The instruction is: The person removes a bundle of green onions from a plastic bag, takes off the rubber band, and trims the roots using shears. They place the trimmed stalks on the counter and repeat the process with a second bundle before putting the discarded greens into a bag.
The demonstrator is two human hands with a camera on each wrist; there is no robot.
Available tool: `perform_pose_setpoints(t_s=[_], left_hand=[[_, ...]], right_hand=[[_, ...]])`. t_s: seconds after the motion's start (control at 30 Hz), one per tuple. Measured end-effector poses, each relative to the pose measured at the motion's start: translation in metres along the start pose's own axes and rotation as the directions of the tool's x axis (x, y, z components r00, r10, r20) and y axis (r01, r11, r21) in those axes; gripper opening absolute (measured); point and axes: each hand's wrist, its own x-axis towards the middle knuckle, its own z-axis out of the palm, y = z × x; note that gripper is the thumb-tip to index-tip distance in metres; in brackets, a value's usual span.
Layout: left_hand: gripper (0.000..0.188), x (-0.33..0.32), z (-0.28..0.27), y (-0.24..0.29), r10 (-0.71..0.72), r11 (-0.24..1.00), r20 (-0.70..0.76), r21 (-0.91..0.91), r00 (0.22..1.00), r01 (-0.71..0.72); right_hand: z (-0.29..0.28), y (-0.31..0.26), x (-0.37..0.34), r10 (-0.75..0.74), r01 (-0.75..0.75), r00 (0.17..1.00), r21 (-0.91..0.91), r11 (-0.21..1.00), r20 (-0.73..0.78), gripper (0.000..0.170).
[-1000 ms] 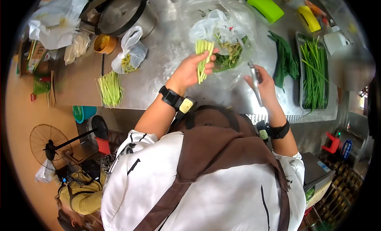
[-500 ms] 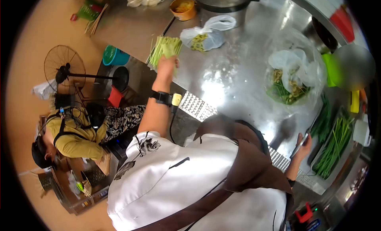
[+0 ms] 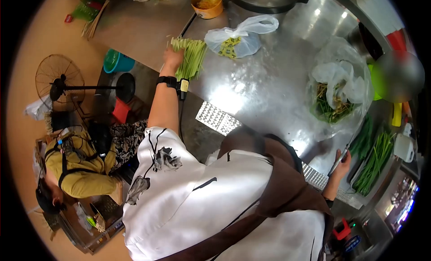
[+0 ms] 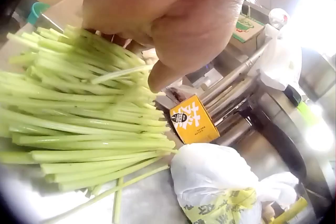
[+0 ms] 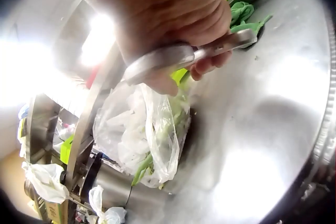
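Observation:
A pile of pale green stalks (image 3: 192,59) (image 4: 94,113) lies at the table's left front edge. My left hand (image 3: 173,59) (image 4: 173,19) touches its left side with the thumb extended; stalks partly hide the other fingers. Far to the right, my right hand (image 3: 342,164) (image 5: 178,19) grips a metal knife (image 3: 337,162) (image 5: 163,62) above the tabletop. Beyond that hand, a clear plastic bag (image 3: 345,77) (image 5: 142,134) holds green trimmings.
A knotted bag (image 3: 242,39) and an orange tub (image 3: 207,4) stand behind the stalks. Long green stems fill a tray (image 3: 375,164) at the right, beside dark green leaves (image 3: 362,137). A seated person (image 3: 83,164) and a fan (image 3: 59,84) are at left.
My left hand has carried its small bunch left to the pile and let go, then shifted to the pile's left side. The right hand keeps the knife, lower right in view.

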Motion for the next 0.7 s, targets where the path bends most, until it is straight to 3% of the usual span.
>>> perform_pose_setpoints(t_s=[0.17,0.23,0.27,0.33,0.37,0.4,0.47,0.5,0.53,0.57,0.67,0.7], left_hand=[[0.072,-0.012,-0.012,0.007,-0.003,0.986,0.086,-0.168,0.996,0.018],[0.071,-0.001,-0.009,-0.009,0.024,0.978,-0.01,-0.206,1.0,-0.025],[0.071,-0.001,-0.009,-0.012,0.026,0.978,0.005,-0.206,1.0,-0.025],[0.069,-0.009,-0.025,-0.001,-0.014,0.905,0.141,-0.42,0.99,0.073],[0.068,-0.006,-0.023,-0.004,-0.064,0.945,0.073,-0.317,0.995,0.084],[0.068,-0.005,-0.025,-0.004,-0.056,0.946,0.099,-0.313,0.994,0.084],[0.069,-0.011,-0.027,0.007,0.038,0.969,0.227,-0.247,0.973,0.02],[0.069,-0.018,-0.025,0.017,0.056,0.967,0.263,-0.256,0.963,0.014],[0.072,-0.027,-0.025,0.028,0.127,0.962,0.24,-0.267,0.962,-0.06],[0.074,-0.035,-0.022,0.037,0.196,0.951,0.209,-0.277,0.958,-0.134],[0.078,-0.049,-0.009,0.055,0.207,0.951,0.181,-0.269,0.962,-0.154],[0.083,-0.023,0.011,0.023,0.191,0.977,0.135,-0.125,0.972,-0.175]], right_hand=[[-0.002,-0.011,-0.017,0.074,-0.074,0.997,-0.114,0.991,-0.007,0.056],[-0.001,-0.003,-0.018,0.047,-0.042,0.999,-0.187,0.981,0.019,0.057],[0.002,0.005,-0.017,0.058,-0.054,0.998,-0.197,0.979,0.014,0.057],[0.008,0.015,-0.014,0.058,-0.057,0.998,-0.2,0.978,-0.003,0.054],[0.008,0.017,-0.013,0.101,-0.092,0.994,-0.189,0.978,0.035,0.053],[0.013,0.038,-0.009,-0.024,0.026,1.0,-0.198,0.98,0.015,0.053],[0.012,0.01,-0.011,0.101,-0.091,0.995,-0.257,0.962,0.024,0.054],[0.017,0.017,-0.009,0.048,-0.052,0.999,-0.289,0.956,-0.024,0.054],[0.019,0.006,-0.006,0.109,-0.117,0.993,-0.343,0.932,-0.042,0.055],[0.022,0.016,-0.002,0.07,-0.08,0.997,-0.355,0.932,-0.041,0.057],[0.024,0.008,0.008,0.098,-0.094,0.995,-0.358,0.929,-0.006,0.062],[0.025,0.005,0.01,0.106,-0.104,0.994,-0.358,0.928,-0.013,0.062]])
